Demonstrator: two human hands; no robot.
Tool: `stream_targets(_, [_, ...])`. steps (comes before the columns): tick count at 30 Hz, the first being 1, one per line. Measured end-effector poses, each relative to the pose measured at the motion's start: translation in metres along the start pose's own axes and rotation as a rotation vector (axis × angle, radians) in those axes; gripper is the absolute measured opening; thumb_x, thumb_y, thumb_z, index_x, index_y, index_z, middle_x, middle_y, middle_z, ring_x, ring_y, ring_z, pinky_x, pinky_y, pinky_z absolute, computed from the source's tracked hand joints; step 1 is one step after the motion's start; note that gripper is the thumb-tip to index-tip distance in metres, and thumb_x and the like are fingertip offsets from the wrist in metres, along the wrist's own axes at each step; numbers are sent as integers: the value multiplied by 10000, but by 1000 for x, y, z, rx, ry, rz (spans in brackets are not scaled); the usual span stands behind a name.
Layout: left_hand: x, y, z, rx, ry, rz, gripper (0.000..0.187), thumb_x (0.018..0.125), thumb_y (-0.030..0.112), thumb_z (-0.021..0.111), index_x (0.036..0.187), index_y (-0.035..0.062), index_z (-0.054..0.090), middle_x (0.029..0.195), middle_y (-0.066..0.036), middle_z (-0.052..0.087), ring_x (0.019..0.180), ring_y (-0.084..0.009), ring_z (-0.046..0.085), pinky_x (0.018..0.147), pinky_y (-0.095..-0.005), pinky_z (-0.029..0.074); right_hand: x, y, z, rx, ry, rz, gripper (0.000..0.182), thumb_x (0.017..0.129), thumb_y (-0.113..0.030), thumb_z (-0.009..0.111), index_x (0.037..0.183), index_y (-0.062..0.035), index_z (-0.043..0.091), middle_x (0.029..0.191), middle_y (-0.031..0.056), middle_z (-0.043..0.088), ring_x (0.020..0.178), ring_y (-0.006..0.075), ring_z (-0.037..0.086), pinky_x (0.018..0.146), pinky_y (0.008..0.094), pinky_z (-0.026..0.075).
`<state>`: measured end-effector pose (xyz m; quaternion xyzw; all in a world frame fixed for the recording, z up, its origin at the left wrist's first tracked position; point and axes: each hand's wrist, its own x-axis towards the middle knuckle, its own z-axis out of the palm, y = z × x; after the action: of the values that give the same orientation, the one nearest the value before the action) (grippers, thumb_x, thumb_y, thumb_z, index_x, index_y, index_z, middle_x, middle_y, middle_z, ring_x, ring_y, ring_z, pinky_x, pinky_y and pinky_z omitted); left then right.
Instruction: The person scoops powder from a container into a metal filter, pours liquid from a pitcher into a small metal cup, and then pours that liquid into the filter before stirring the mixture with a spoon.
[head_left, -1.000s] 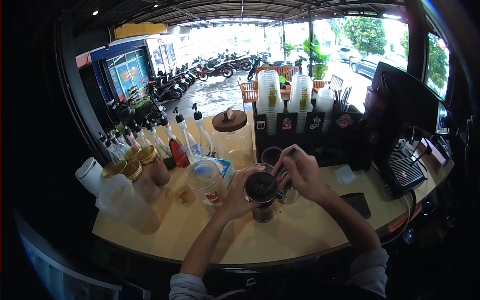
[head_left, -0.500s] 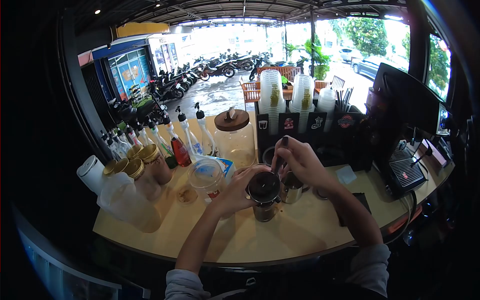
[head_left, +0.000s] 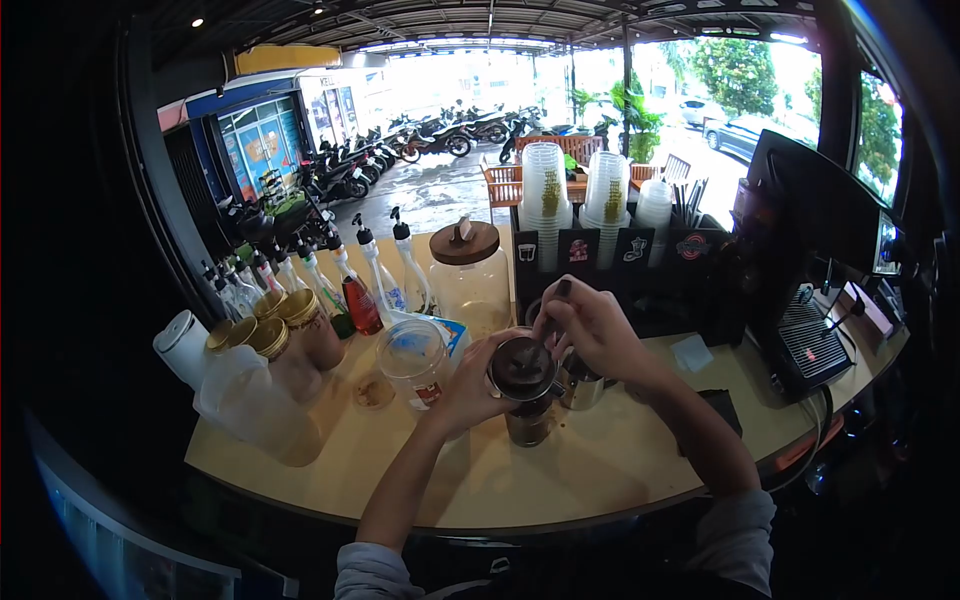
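My left hand is wrapped round the side of a round vessel with dark contents, held above the counter's middle. Directly beneath the vessel is a shiny cylindrical base; where the two meet is hard to make out. Over the vessel's right rim, my right hand pinches a slim, dark-ended stirring tool whose lower end reaches down toward the contents. A metal pitcher stands just right of the vessel, partly behind my right hand. Left of my left hand sits a clear plastic jar.
Pump bottles and gold-lidded jars line the counter's left side. A wooden-lidded glass jar stands behind the hands, near stacked plastic cups. At right are a black machine with a drip grate and a dark cloth.
My right hand has shifted slightly left and lower over the vessel, and the stirring tool has moved with it. My left hand keeps its hold on the vessel, which tilts slightly.
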<state>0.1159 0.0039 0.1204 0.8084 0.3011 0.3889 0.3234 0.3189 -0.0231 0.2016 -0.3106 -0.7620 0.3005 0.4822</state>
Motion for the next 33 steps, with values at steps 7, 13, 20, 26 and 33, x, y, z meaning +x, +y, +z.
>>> stream_targets(7, [-1,-6,6,-76,54,13,815,603,152,835,1317,134,443,1295,-90,538,1244,-292,481,1070,-413,348,-2,5,0,-27,10,-65,115,978,-91,455,934,10,488,751,63,655,593,117,639,551,247,522])
stream_targets(13, [0,-16,14,-77,150,83,809,590,135,847,1292,115,445,1290,-99,540,1218,-286,515,1045,-404,392,-6,6,7,29,81,-71,114,982,-92,446,951,12,480,759,69,659,617,105,652,560,232,526])
stream_targets(20, [-1,-18,22,-92,194,185,862,593,116,882,1299,102,386,1292,-114,505,1216,-230,510,1037,-363,411,-11,4,17,13,133,-45,121,992,-101,438,981,15,469,782,83,660,655,95,647,570,231,540])
stream_targets(26, [-1,-17,26,-88,221,205,865,595,117,885,1296,91,379,1307,-123,494,1225,-249,501,1044,-375,402,-14,10,22,-9,208,-17,133,1004,-115,422,1009,14,456,801,102,659,686,99,645,594,233,558])
stream_targets(33, [-2,-21,27,-113,221,170,869,589,108,887,1296,90,383,1325,-130,482,1234,-256,496,1039,-385,408,-15,8,23,91,257,-40,150,1009,-121,399,1017,25,432,840,130,647,717,108,642,613,246,571])
